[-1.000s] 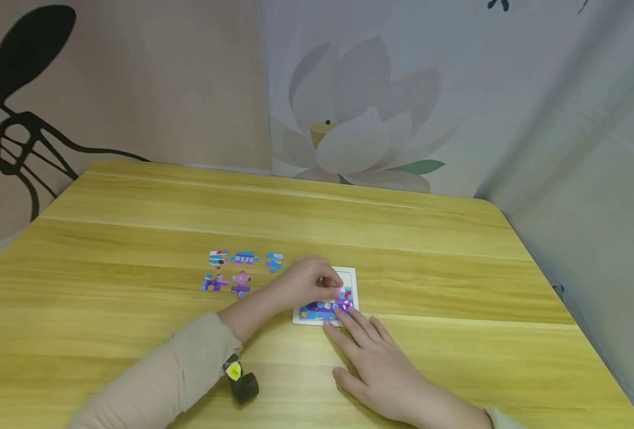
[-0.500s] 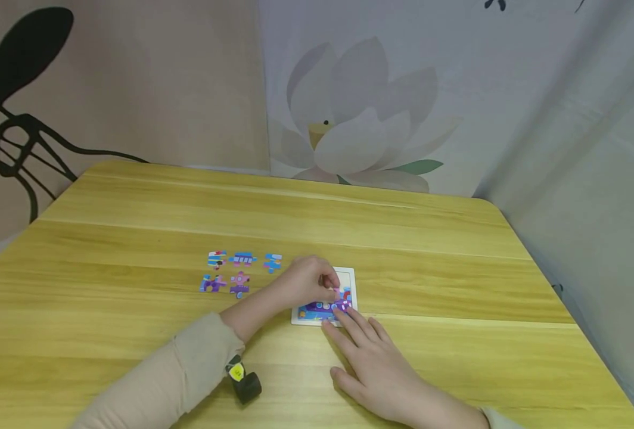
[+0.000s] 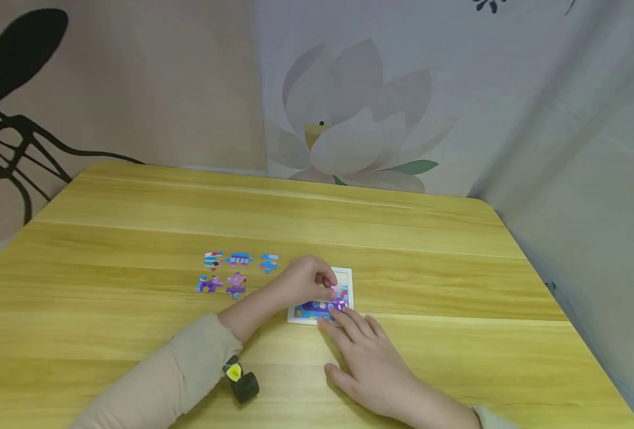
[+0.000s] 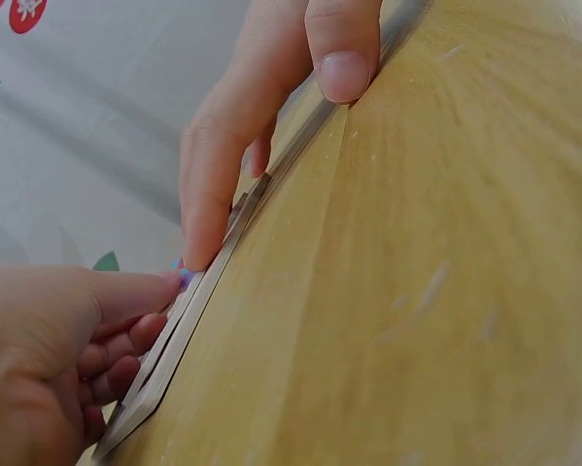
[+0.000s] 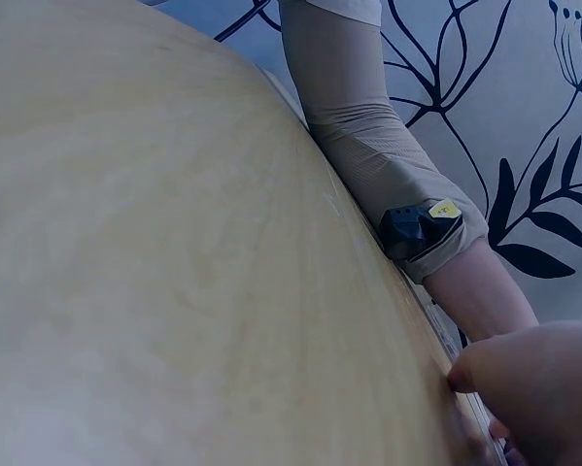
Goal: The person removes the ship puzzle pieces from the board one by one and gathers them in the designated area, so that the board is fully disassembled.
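A: Where are we with this puzzle?

B: Setting a piece in, we'd judge. Our left hand [image 3: 307, 280] is over the puzzle board [image 3: 351, 286], thumb and fingertips drawn close in a pinch on a small pinkish piece [image 3: 335, 291]. Only a sliver of it shows, so we can't tell whether it sits flush.

A: And our right hand [image 3: 373, 363]?

B: Fingers long and spread, gripping nothing. The tips touch the near edge of the board, probably to keep it from sliding on the table [image 3: 429, 256].

A: How much have we filled?

B: The near part carries a purple and blue picture; what we can see of the far part is pale and bare. Our left hand hides some of the middle.

A: Which pieces are waiting?

B: Five loose pieces [image 3: 239, 259] lie left of the board, three in the farther row and two in the nearer.

A: So what does our next move call for?

B: Lining up the tabs, we think, then a gentle push down before letting go. Forcing a crooked fit could lift its neighbours.
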The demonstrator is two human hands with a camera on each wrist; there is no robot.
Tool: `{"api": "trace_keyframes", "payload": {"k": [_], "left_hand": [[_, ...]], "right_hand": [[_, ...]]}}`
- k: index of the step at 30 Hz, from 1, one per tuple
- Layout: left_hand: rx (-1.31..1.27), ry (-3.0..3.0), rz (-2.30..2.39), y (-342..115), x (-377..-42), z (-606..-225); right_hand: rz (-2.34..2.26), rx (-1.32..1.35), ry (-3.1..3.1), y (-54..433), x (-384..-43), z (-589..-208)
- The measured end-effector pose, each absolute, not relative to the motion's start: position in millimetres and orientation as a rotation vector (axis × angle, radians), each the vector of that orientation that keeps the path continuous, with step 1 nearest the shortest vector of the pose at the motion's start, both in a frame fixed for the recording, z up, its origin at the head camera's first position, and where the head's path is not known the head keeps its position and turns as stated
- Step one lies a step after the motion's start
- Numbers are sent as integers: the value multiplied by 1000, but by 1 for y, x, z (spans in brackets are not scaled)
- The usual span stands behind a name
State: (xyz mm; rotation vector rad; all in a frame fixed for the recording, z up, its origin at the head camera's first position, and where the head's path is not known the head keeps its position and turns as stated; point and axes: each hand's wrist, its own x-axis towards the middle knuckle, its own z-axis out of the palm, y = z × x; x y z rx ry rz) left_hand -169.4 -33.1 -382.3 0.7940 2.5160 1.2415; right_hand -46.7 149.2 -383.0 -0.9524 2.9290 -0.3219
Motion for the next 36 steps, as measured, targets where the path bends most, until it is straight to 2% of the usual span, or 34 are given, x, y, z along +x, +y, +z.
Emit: {"api": "trace_keyframes", "payload": {"k": [13,22,36], "left_hand": [[639,2338,1476,-38,-171,-384],[361,2268,1651,-44,-173,-376],[515,2476,1582,-102,-159,-352]], "right_hand": [[-292,-930,2958,142,-48,-383],[-310,-919,2949,143,-51,-384],[-292,-946,2936,147,-43,-388]]}}
